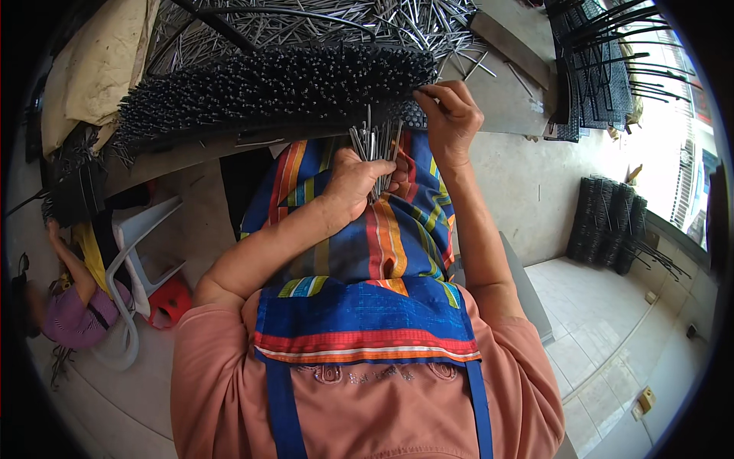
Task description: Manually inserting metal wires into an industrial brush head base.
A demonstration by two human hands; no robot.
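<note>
My left hand (350, 185) is closed around a bundle of thin grey metal rods (372, 142), held upright over my lap. Directly beyond it lies a long black panel (267, 86), densely studded with thin dark pins whose tips shine. My right hand (454, 116) is raised at the panel's right end, thumb and forefinger pinched together next to the last pins. Whatever those fingertips hold, if anything, is too small to make out. A striped blue apron (367, 321) covers my lap beneath both hands.
Loose metal rods (306, 38) are heaped behind the panel, near a flat brown bar (511, 47). Beige sacking (103, 69) hangs at far left. Below it, another person in a purple top (80, 314) works beside a grey plastic chair (126, 252). Black coiled bundles (604, 222) stand right.
</note>
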